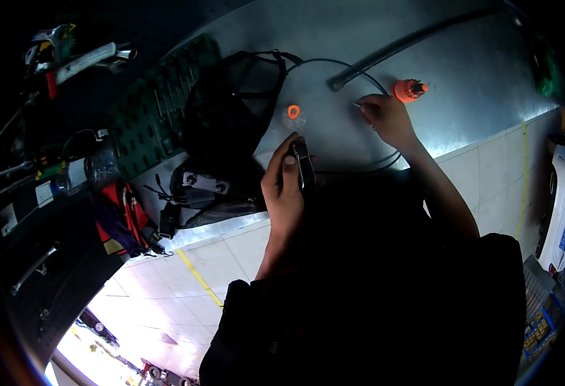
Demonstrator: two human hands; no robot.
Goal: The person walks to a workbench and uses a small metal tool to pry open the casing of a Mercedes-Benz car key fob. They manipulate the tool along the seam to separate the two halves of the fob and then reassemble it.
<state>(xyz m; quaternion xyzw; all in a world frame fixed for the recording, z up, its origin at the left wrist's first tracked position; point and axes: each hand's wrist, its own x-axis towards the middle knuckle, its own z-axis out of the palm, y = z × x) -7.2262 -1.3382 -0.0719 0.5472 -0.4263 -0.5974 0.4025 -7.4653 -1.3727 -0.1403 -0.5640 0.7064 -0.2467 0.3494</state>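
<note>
Close to the bench's front edge, my left hand (pixel 282 183) is closed around a small dark object with a shiny metal edge (pixel 304 161); its exact kind is hard to make out. My right hand (pixel 388 121) is raised over the bench to the right, thumb and fingers pinching a thin, pale sliver-like piece (pixel 357 105). Between the hands, farther back, lies an orange ring (pixel 293 112) on something clear. Just beyond my right hand is an orange object with dark ridges (pixel 411 91). A thin black cable (pixel 385 161) loops beneath my right hand.
The metal bench (pixel 334 38) carries a thick black hose (pixel 417 42) at the back right. On the left are a black bag (pixel 231 109) and a green tool tray (pixel 157 106). Wrenches (pixel 89 61) hang at far left. A white car (pixel 562 199) stands at right.
</note>
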